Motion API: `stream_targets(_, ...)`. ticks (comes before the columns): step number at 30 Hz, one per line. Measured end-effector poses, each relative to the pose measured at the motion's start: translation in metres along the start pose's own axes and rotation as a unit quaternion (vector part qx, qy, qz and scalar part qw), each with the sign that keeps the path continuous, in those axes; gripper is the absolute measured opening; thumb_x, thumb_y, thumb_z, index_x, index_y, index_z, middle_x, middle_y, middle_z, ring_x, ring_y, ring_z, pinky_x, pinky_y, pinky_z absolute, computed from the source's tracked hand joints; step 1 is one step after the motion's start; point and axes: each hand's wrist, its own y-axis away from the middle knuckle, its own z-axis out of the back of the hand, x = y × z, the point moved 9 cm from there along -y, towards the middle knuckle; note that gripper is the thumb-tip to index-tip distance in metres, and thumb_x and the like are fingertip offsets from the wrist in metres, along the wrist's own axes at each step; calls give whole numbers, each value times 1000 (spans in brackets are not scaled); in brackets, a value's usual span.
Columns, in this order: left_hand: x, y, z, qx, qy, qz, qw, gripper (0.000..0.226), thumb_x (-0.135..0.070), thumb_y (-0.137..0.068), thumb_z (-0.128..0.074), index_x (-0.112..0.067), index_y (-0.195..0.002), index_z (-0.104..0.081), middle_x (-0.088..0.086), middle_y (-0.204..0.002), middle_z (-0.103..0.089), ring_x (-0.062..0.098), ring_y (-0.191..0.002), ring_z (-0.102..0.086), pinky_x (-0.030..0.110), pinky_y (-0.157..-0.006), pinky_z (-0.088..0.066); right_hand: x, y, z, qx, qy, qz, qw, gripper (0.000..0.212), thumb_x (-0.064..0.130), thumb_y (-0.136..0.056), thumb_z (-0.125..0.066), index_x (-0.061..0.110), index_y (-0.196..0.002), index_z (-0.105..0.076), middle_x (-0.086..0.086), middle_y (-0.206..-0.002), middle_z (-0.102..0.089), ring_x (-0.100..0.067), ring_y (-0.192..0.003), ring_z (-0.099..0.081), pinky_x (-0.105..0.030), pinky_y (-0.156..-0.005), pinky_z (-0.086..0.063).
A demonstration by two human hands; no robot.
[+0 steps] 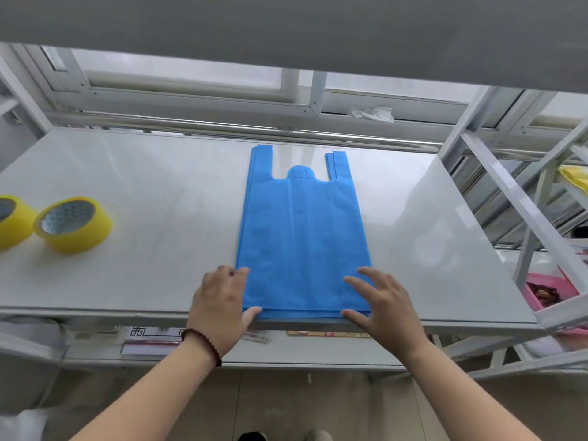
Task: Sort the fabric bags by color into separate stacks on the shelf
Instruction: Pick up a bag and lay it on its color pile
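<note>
A flat stack of blue fabric bags (304,237) lies at the front edge of the white shelf (152,198). The left hand (219,303) and right hand (383,308), grip wide, seem to square its bottom corners. Next comes another colour, stacked apart.

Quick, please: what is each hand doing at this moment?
Left hand: open, holding nothing, at the left bottom corner of the blue bags.
Right hand: open, fingers spread, at their right bottom corner.
</note>
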Motion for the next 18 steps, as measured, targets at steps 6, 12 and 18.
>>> stream_targets(6,-34,-5,-28,58,18,-249,967,46,-52,-76,-48,-19,-94,-74,3,-105,-71,24,-101,-68,36,-79,-57,35,-5,-11,60,13,179,982,20,33,-67,-78,23,-83,-73,6,-91,-72,-18,-82,-70,-29,-65,-59)
stream_targets(12,-50,3,-19,27,18,-337,941,48,-40,-92,-37,-11,-82,-74,4,-92,-74,22,-85,-72,30,-79,-56,32,-4,-20,125,39,222,966,19,33,-76,-69,19,-89,-70,6,-92,-71,-16,-82,-69,-28,-66,-58)
stream_targets(18,-52,11,-4,-38,50,-335,940,61,-35,-100,-24,-16,-70,-74,-1,-86,-75,18,-80,-73,27,-73,-58,36,4,-23,97,71,224,967,30,24,-90,-44,16,-75,-68,2,-84,-69,-21,-77,-68,-32,-64,-56)
